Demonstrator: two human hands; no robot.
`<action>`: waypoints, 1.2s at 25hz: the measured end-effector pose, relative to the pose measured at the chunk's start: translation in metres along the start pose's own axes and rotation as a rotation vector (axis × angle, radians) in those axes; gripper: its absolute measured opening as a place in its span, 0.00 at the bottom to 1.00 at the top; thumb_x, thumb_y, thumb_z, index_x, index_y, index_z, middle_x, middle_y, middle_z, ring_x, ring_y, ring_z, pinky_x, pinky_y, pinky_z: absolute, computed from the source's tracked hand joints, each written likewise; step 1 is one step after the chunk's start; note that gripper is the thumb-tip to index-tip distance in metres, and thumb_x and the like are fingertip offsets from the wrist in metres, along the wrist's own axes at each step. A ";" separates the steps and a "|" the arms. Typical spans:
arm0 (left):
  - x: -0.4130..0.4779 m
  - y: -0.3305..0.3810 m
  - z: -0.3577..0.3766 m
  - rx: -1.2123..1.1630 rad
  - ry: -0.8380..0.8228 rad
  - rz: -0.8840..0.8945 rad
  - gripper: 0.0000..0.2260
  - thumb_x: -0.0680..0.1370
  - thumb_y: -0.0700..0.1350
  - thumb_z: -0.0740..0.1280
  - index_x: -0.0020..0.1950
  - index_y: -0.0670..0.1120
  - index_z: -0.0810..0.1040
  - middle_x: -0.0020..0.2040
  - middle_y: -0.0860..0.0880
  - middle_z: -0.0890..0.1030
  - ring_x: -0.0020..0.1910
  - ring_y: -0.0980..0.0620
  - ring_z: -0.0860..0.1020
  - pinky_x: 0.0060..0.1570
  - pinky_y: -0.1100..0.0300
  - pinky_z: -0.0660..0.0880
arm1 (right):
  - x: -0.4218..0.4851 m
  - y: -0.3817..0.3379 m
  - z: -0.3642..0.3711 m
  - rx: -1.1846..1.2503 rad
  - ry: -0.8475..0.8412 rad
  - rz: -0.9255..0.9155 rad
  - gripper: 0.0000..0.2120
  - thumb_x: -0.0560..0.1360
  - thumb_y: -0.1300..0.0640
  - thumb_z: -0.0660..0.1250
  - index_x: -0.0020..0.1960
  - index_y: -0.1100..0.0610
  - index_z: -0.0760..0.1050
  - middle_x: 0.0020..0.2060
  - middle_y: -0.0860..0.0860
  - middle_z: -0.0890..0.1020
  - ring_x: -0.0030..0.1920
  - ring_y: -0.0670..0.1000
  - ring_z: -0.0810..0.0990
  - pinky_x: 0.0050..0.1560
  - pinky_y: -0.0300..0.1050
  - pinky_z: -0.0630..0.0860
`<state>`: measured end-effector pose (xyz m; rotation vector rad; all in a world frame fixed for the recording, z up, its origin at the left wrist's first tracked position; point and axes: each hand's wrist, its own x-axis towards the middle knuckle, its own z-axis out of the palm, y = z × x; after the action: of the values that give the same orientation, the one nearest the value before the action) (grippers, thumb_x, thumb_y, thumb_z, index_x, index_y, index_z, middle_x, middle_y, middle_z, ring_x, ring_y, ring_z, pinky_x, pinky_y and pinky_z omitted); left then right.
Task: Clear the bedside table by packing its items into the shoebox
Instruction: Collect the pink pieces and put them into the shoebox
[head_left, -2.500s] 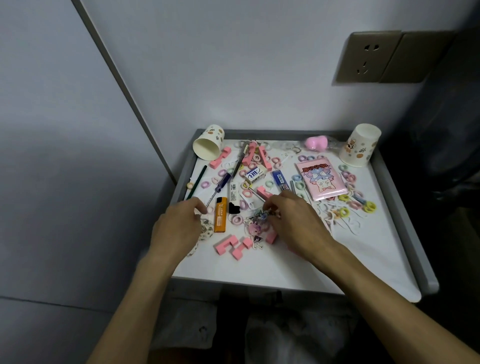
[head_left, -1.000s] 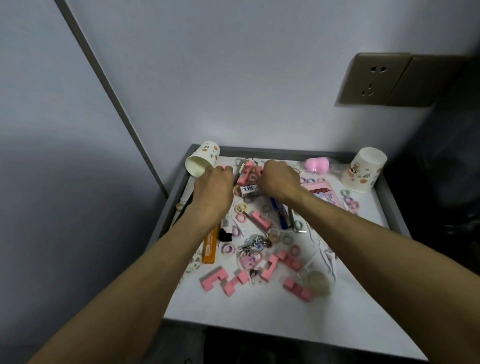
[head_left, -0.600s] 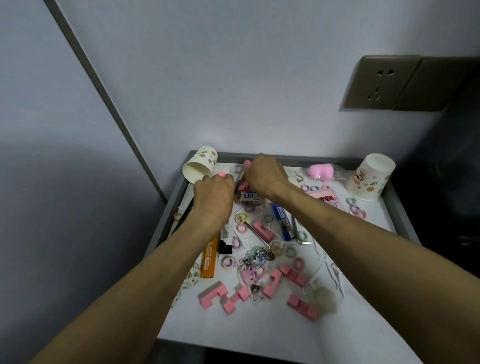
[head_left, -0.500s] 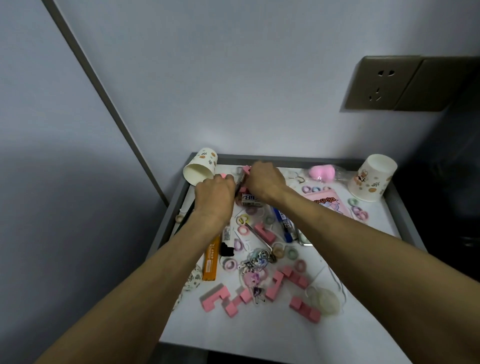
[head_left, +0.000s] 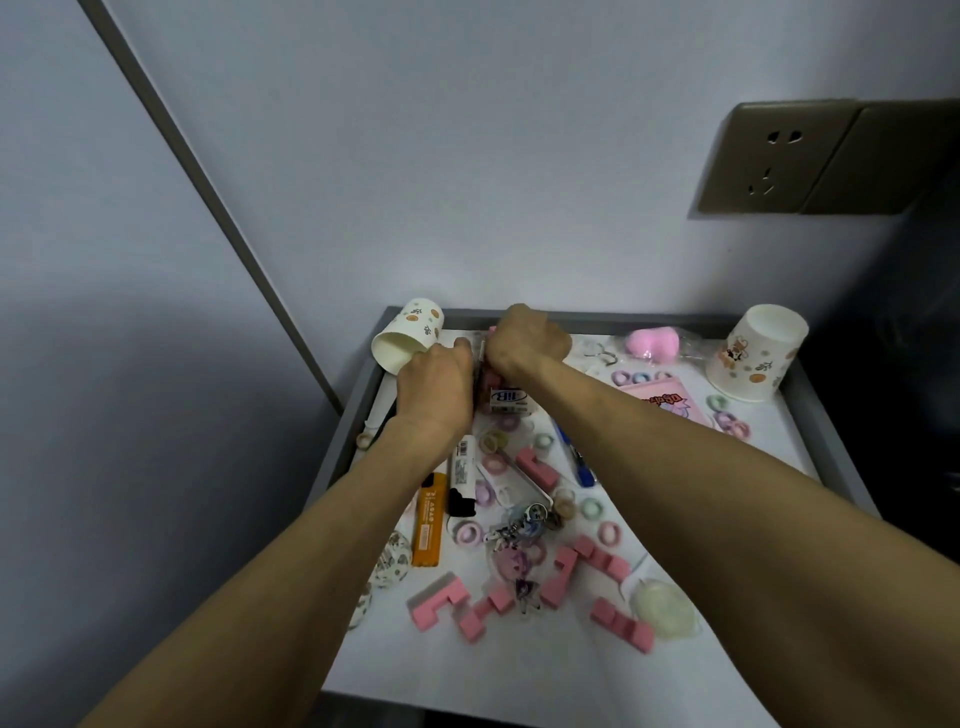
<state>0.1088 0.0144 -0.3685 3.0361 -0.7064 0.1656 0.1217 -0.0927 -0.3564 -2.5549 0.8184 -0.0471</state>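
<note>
- My right hand is knuckles up with its fingers curled under, closed round a pink block. Only a sliver of that block shows, at the hand's left edge.
- My left hand lies just beside the right one, back to the camera and fingers bent down and forward. I cannot tell whether it is pinching anything, because the fingertips are out of sight.
- Both hands are at the far end of the bedside table, close to the wall. They are right next to the paper cup that lies on its side at the far left corner.
- Both arms are stretched well forward. The forearms run from the bottom corners of the view and draw together over the clutter.
- A thin grey thing stands in the gap between the hands. It is too blurred to name.
- The small white box sits just below my right wrist, with more pink pieces half hidden behind it.
- My right forearm covers part of the pink booklet and the upper end of the blue pen.
- My left wrist hides the top of the white tube, and the orange lighter lies beside that forearm.
- Nearer to me, in plain view, are the keychain, loose pink blocks, small coloured rings and a pale round disc.
- A second cup stands mouth down at the far right corner.
</note>
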 end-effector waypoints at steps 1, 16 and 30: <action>0.000 0.000 0.000 -0.019 -0.005 -0.001 0.09 0.79 0.38 0.64 0.59 0.41 0.72 0.52 0.39 0.79 0.50 0.39 0.79 0.36 0.53 0.69 | -0.001 -0.003 0.001 -0.031 0.019 -0.022 0.09 0.76 0.57 0.64 0.38 0.54 0.69 0.48 0.53 0.83 0.50 0.55 0.81 0.40 0.44 0.67; -0.004 -0.008 -0.011 -0.131 -0.011 -0.083 0.08 0.79 0.36 0.63 0.56 0.41 0.77 0.53 0.40 0.79 0.45 0.42 0.77 0.37 0.54 0.68 | 0.001 0.008 -0.017 0.071 -0.158 -0.097 0.06 0.75 0.67 0.63 0.42 0.60 0.76 0.48 0.59 0.83 0.40 0.56 0.80 0.36 0.43 0.73; -0.019 -0.022 -0.020 -1.313 -0.249 -0.485 0.04 0.81 0.37 0.58 0.50 0.43 0.72 0.36 0.47 0.69 0.30 0.53 0.66 0.26 0.62 0.65 | -0.008 0.033 -0.016 -0.007 -0.116 -0.180 0.16 0.76 0.49 0.69 0.35 0.55 0.69 0.38 0.52 0.80 0.38 0.52 0.78 0.35 0.44 0.72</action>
<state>0.0993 0.0432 -0.3510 1.8410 0.0280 -0.4902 0.0944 -0.1185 -0.3550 -2.6034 0.5451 0.0479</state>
